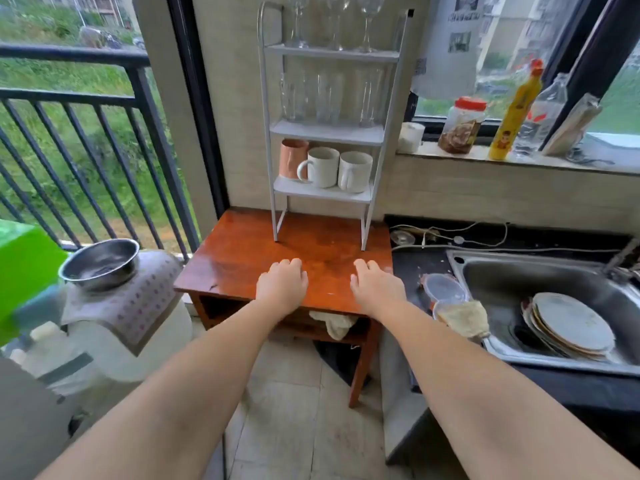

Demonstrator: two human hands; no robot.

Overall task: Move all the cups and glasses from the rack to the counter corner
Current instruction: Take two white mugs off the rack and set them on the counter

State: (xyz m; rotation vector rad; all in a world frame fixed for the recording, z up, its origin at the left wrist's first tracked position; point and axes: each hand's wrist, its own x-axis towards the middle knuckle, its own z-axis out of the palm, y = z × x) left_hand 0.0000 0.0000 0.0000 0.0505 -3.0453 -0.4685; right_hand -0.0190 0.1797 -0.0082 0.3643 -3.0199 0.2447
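The rack (329, 133) stands upright at the wooden table's (242, 258) back edge, its shelves holding upright stemmed glasses (334, 22), tumblers (329, 98) and mugs (325, 167). Left hand (281, 284) and right hand (375, 284) are over the table's front edge, fingers loosely curled, holding nothing.

We see a white three-tier rack (327, 133) on the wooden counter (242, 258): wine glasses (337, 22) on top, clear tumblers (329, 98) mid-shelf, a pink cup (292, 159) and two white mugs (322, 167) upright below.

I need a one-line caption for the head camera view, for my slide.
Both hands, left and right, empty over the wooden table before a white rack still full of mugs and glasses.
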